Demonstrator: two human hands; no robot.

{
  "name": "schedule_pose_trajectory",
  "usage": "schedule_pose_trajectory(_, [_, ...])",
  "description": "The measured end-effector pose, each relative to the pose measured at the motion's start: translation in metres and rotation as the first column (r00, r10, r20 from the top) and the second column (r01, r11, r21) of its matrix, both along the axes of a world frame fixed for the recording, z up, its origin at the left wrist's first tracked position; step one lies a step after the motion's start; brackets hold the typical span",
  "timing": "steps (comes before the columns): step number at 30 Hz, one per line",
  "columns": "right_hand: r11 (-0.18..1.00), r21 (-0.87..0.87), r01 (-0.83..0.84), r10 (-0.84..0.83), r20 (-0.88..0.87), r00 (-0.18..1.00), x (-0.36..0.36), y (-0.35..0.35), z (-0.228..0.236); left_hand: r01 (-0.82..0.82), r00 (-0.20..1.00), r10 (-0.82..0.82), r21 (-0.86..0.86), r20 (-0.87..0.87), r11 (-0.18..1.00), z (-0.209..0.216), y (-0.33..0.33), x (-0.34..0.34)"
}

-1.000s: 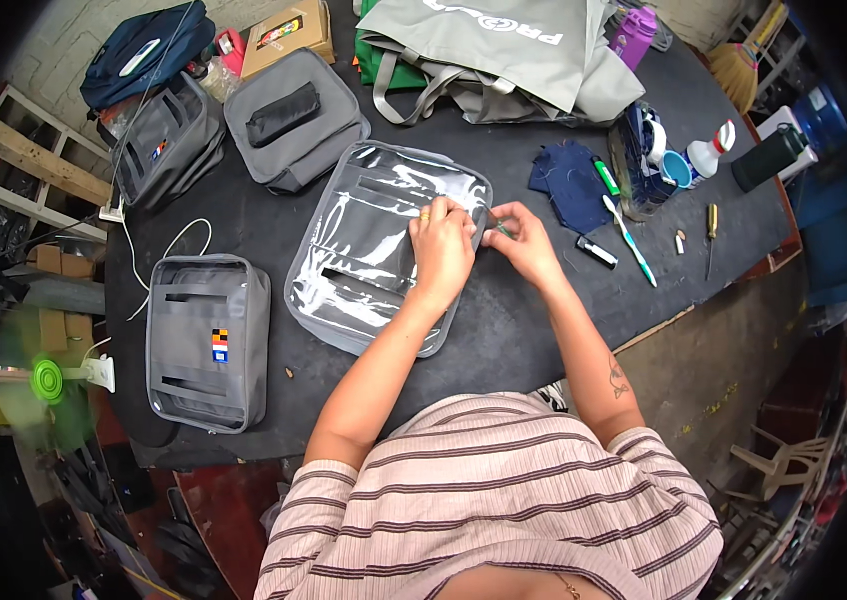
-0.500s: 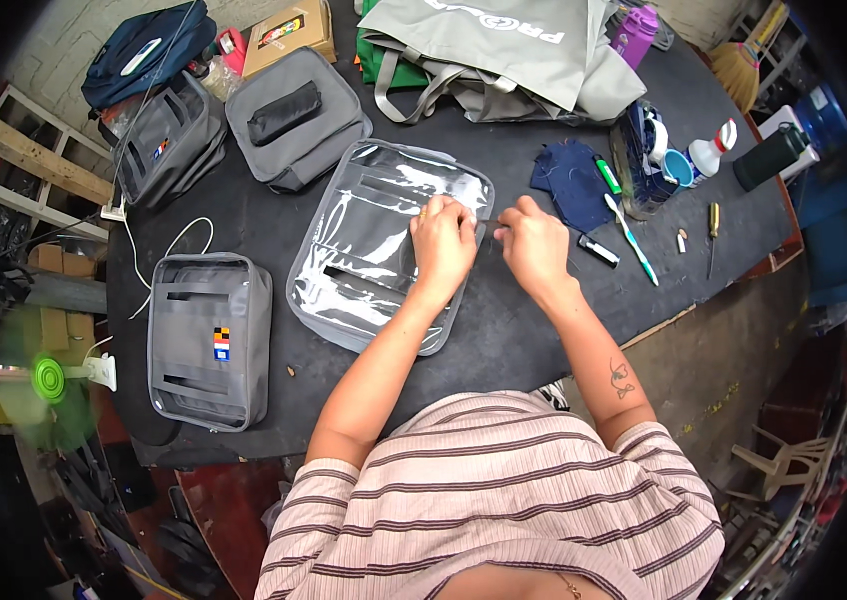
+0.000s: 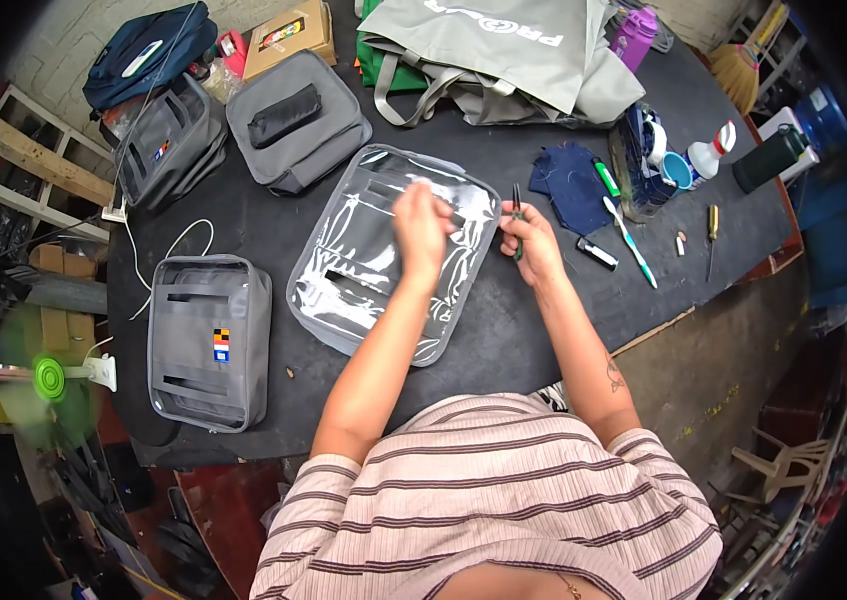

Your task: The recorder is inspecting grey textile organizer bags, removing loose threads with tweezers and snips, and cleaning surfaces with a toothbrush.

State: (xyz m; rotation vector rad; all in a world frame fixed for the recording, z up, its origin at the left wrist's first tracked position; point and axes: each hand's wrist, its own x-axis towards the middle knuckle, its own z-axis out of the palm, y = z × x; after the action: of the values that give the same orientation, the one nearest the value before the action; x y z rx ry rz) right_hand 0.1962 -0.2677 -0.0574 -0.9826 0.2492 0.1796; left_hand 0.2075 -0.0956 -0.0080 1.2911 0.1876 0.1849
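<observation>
A grey bag with a clear plastic top panel [image 3: 344, 235] lies flat before me on the black table. Above its clear panel is my left hand [image 3: 422, 232], smeared by motion; whether its fingers hold anything cannot be made out. Beside the bag's right edge, my right hand [image 3: 536, 246] is closed around small thread snips [image 3: 517, 200], whose dark narrow blades point away from me. The fingers cover much of the handle, and a greenish end shows below them. My right fingertips are at or very near the bag's edge.
A smaller grey bag [image 3: 209, 340] lies at left. Farther back are a grey bag with a black roll [image 3: 284, 115], stacked bags [image 3: 159, 145] and a large grey tote [image 3: 504, 60]. To the right lie dark blue cloth [image 3: 574, 185], a toothbrush [image 3: 634, 245] and a screwdriver [image 3: 713, 235].
My hands have moved apart: the left went back left over the clear panel. The snips now show upright in my right hand. The bag has shifted slightly right and toward me.
</observation>
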Motion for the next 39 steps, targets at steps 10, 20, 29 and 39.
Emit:
schedule_pose_trajectory(10, [0.996, -0.012, -0.083, 0.082, -0.063, 0.995, -0.019, -0.001, -0.004, 0.226, 0.888, -0.425, 0.972, -0.176, 0.07, 0.013, 0.027, -0.107])
schedule_pose_trajectory(20, [0.996, 0.019, -0.084, 0.083, 0.058, 0.995, -0.019, -0.001, 0.003, 0.78, 0.617, -0.711, 0.145, -0.337, 0.609, 0.053, 0.048, -0.129])
schedule_pose_trajectory(29, [0.978, 0.21, 0.01, -0.011, 0.006, 1.0, -0.008, 0.012, 0.01, 0.699, 0.587, -0.802, 0.567, -0.106, 0.436, 0.039, 0.021, -0.11])
schedule_pose_trajectory(39, [0.982, 0.185, 0.029, -0.033, 0.017, 0.999, 0.006, 0.002, 0.02, 0.341, 0.888, -0.46, 0.697, -0.019, 0.63, 0.031, 0.02, -0.108])
